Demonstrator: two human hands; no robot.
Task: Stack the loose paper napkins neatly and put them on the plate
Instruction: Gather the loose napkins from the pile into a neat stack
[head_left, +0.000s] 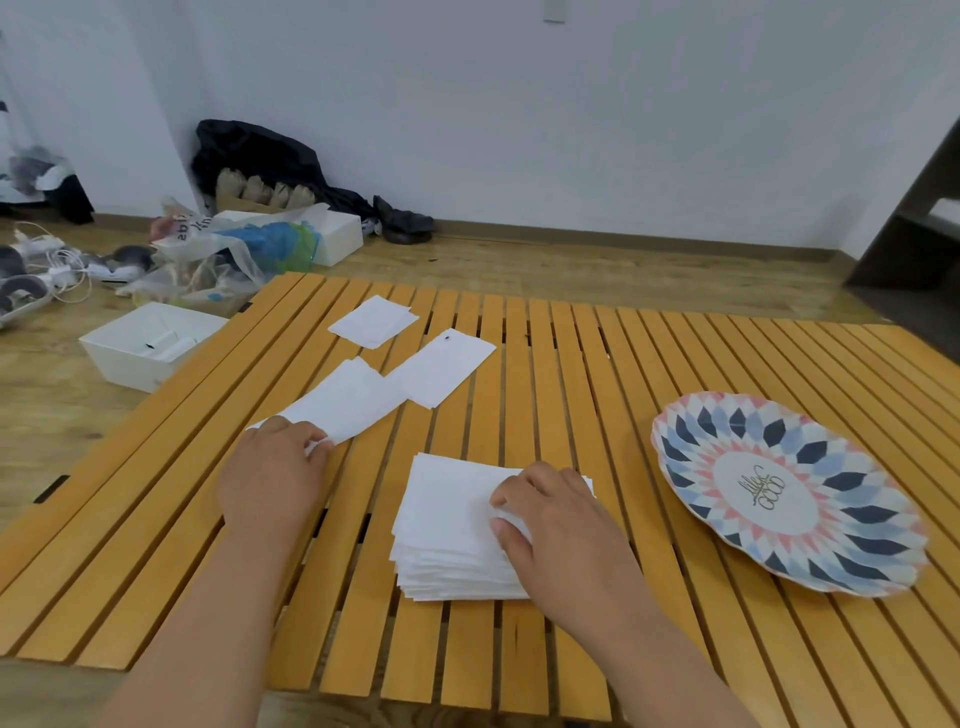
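napkin stack (447, 525) lies mid-way along the table (623, 364), right hand (561, 530) pinching its top sheet. loose napkin (348, 397) at 10 o'clock, near edge pinched by left hand (272, 478). plate (779, 493) at 3 o'clock, apart.

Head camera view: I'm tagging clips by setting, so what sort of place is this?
Probably a spare room in a home or an informal workspace: a slatted wooden table stands on a wood floor, with plastic bags, a white box and shoes left along the plain wall.
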